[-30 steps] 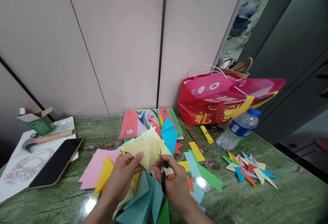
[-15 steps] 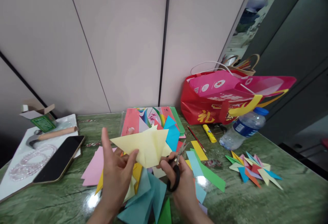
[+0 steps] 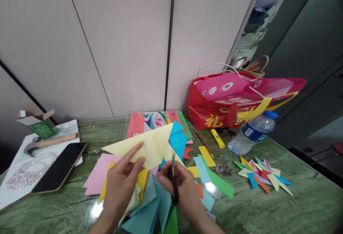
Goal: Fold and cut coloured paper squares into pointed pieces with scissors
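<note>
Pale yellow was the folded paper [image 3: 154,148] which the left hand [image 3: 120,182] held up above the middle of the green table [image 3: 249,212], in front of a packet of coloured sheets [image 3: 138,123]. The thumb and the forefinger of this hand were grasping it near its lower edge; how the other fingers lay, I could not tell. The right hand [image 3: 184,189] was closed around the black handle of the scissors [image 3: 174,187], whose blades pointed upward, just beside the paper. Whether these blades were apart, I could not tell from this angle.

Under the hands lay teal folded pieces [image 3: 144,212], and to the left of them pink sheets [image 3: 98,175]. A bright blue folded piece [image 3: 178,139] was partly behind the yellow one. Farther to the right there were a yellow glue stick [image 3: 217,138], a plastic bottle [image 3: 252,135] and a many-coloured paper star [image 3: 264,175].
</note>
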A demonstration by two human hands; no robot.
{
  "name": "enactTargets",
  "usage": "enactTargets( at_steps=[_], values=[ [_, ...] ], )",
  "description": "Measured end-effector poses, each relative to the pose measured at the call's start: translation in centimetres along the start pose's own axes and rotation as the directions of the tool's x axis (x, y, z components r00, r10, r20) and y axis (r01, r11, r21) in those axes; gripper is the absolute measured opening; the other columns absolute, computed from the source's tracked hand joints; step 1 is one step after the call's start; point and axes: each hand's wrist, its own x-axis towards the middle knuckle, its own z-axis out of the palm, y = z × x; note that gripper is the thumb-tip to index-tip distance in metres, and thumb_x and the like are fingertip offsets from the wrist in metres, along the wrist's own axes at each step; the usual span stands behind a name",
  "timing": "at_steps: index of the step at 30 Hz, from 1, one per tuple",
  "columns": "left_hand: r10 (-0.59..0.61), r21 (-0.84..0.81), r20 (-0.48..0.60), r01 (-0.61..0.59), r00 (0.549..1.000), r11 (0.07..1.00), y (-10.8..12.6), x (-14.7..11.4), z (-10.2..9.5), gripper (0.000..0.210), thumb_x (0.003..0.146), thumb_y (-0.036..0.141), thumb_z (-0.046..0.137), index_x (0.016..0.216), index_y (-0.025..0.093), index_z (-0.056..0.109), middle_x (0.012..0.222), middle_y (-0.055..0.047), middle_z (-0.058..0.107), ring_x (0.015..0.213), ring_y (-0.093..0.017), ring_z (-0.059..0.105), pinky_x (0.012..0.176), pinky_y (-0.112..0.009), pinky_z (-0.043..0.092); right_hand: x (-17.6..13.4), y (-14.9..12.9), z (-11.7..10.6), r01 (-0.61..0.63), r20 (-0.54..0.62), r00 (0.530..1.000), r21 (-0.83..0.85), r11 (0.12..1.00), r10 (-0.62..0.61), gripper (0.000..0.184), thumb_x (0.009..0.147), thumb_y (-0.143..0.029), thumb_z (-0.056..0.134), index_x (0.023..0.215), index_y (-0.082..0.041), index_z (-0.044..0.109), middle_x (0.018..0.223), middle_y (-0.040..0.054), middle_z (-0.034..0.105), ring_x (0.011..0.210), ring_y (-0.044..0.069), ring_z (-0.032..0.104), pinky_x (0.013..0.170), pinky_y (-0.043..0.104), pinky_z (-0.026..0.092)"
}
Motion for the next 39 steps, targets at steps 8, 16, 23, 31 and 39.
enactTargets(
  at_steps=[8, 16, 23, 31, 39],
  values=[
    [-0.033, -0.263, -0.070, 0.013, 0.997, 0.965, -0.4, 0.2, -0.4, 0.063, 0.069, 0.033, 0.071, 0.127, 0.021, 0.052, 0.051, 0.009, 0.035, 0.046, -0.007, 0.031, 0.043, -0.017, 0.027, -1.5, 0.6, 0.7, -0.238, 0.385, 0.892, -0.050, 0.970, 0.239, 0.049, 0.045, -0.032, 0.086, 0.083, -0.017, 0.060, 0.076, 0.0010, 0.063, 0.072, 0.016, 0.057, 0.067, 0.026, 0.042],
    [-0.091, -0.294, 0.089, 0.114, 0.992, 0.949, -0.3, -0.5, 0.5, 0.061, 0.070, 0.032, 0.068, 0.127, 0.017, 0.053, 0.049, 0.008, 0.038, 0.047, -0.008, 0.036, 0.045, -0.018, 0.030, -1.1, -0.4, 0.7, -0.318, 0.390, 0.881, 0.070, 0.945, 0.268, 0.054, 0.043, -0.036, 0.087, 0.085, -0.015, 0.059, 0.071, -0.0013, 0.059, 0.065, 0.012, 0.051, 0.063, 0.024, 0.037],
    [-0.109, -0.283, 0.094, 0.132, 0.990, 0.950, 0.0, -0.8, 0.8, 0.063, 0.069, 0.034, 0.068, 0.126, 0.014, 0.054, 0.048, 0.008, 0.037, 0.046, -0.008, 0.035, 0.045, -0.019, 0.029, -1.1, -0.7, 0.7, -0.338, 0.385, 0.880, 0.097, 0.936, 0.278, 0.054, 0.041, -0.035, 0.088, 0.083, -0.017, 0.058, 0.067, -0.0036, 0.058, 0.059, 0.009, 0.047, 0.057, 0.021, 0.034],
    [-0.107, -0.214, 0.114, 0.130, 0.988, 0.968, 0.0, -0.9, 0.8, 0.055, 0.073, 0.033, 0.066, 0.126, 0.020, 0.054, 0.049, 0.009, 0.034, 0.047, -0.007, 0.028, 0.044, -0.018, 0.021, -1.2, -0.8, 0.6, -0.306, 0.400, 0.882, 0.084, 0.948, 0.249, 0.051, 0.046, -0.037, 0.085, 0.083, -0.016, 0.057, 0.068, -0.0031, 0.057, 0.059, 0.009, 0.047, 0.057, 0.022, 0.035],
    [-0.092, -0.142, 0.092, 0.105, 0.991, 0.984, 0.5, -1.0, 0.9, 0.058, 0.071, 0.033, 0.065, 0.126, 0.018, 0.054, 0.049, 0.007, 0.039, 0.047, -0.009, 0.034, 0.042, -0.018, 0.026, -1.3, -0.8, 0.4, -0.291, 0.393, 0.883, 0.035, 0.956, 0.255, 0.049, 0.049, -0.037, 0.084, 0.085, -0.017, 0.056, 0.071, -0.0021, 0.057, 0.063, 0.011, 0.049, 0.060, 0.023, 0.036]
  ],
)
